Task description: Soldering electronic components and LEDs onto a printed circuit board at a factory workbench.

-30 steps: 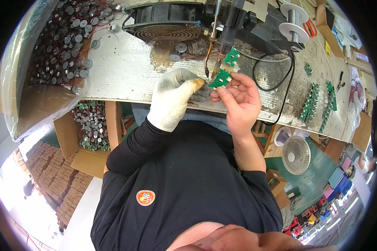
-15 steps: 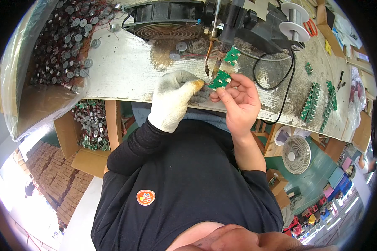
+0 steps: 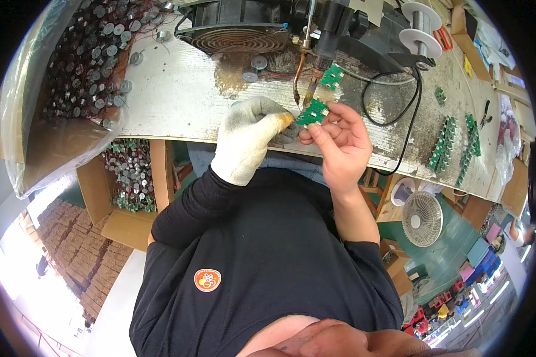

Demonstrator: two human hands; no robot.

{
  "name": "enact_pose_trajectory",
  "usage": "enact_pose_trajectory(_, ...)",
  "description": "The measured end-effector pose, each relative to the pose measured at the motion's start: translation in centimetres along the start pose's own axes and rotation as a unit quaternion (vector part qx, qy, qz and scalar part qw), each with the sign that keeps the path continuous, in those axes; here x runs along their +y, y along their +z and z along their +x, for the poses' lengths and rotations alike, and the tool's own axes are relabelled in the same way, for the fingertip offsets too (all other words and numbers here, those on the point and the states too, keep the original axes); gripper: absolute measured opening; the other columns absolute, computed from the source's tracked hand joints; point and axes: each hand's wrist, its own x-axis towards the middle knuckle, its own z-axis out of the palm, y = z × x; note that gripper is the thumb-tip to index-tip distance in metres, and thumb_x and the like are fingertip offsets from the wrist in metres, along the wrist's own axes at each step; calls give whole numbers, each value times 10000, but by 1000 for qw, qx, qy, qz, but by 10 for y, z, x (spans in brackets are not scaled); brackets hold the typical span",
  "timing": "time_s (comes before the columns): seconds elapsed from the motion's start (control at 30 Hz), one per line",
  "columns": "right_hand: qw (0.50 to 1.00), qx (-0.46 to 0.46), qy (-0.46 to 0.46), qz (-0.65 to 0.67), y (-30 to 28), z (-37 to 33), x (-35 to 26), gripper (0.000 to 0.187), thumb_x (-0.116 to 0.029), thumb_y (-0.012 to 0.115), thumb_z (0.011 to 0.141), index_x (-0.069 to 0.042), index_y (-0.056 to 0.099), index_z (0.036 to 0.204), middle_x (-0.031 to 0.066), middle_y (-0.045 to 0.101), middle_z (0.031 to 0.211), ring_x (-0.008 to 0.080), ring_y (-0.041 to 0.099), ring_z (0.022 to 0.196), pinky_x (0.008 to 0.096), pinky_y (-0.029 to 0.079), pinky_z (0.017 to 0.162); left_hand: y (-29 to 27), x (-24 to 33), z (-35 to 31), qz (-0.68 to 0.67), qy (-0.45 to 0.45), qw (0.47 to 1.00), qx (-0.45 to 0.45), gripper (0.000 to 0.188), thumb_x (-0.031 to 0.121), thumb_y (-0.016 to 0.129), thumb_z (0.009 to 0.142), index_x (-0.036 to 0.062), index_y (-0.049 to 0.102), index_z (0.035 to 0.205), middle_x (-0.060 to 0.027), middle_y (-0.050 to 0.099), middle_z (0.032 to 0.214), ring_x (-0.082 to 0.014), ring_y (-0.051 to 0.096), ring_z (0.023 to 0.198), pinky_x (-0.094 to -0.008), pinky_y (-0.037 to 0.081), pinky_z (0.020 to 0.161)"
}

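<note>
My right hand [image 3: 344, 140], bare, pinches a small green circuit board [image 3: 313, 113] between thumb and fingers. The board is tilted just below the tip of a mounted soldering iron [image 3: 313, 83]; I cannot tell whether they touch. Beside the iron, a thin copper-coloured solder feed tube [image 3: 298, 74] points down at the board's left side. My left hand [image 3: 247, 134] wears a white glove with stained fingertips. Its thumb and finger are pinched together at the board's left edge, and what they hold is too small to make out. Another green board [image 3: 331, 77] lies behind the iron.
Many small round metal motors with wires [image 3: 95, 65] lie heaped at the left. A carton [image 3: 95, 190] of boards and motors stands below the table edge. A black fan [image 3: 238, 27], solder spool [image 3: 420, 30], black cable [image 3: 418, 101] and board strips [image 3: 442, 146] surround the work.
Both hands keep their grip in nearly the same place. The board's angle under the iron has shifted very slightly, and the whole view has moved a little.
</note>
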Motion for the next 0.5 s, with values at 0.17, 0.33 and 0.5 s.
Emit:
enact_pose_trajectory(0.17, 1000, -3, -8, 2, 1, 1, -1, 375, 132, 589, 831, 55, 484, 1182, 85, 550, 923, 192, 669, 782, 301, 587, 691, 0, 5, 1, 5, -20, 1000, 7, 124, 86, 588, 856, -27, 602, 903, -78, 640, 807, -134, 624, 695, -256, 510, 666)
enact_pose_trajectory(0.33, 1000, -2, -10, 6, 2, 3, -2, 373, 133, 588, 831, 55, 485, 1181, 90, 551, 934, 193, 670, 786, 297, 588, 693, 1, 6, 3, -14, -20, 1000, 6, 136, 91, 576, 864, -34, 594, 914, -90, 639, 802, -145, 631, 699, -261, 517, 671)
enact_pose_trajectory(0.5, 1000, -2, -14, 5, 2, 3, -5, 374, 136, 590, 828, 56, 487, 1179, 91, 551, 933, 191, 669, 784, 297, 588, 695, 3, 7, 2, -34, -14, 999, 10, 154, 107, 591, 858, -39, 616, 903, -81, 644, 789, -130, 627, 688, -252, 511, 647)
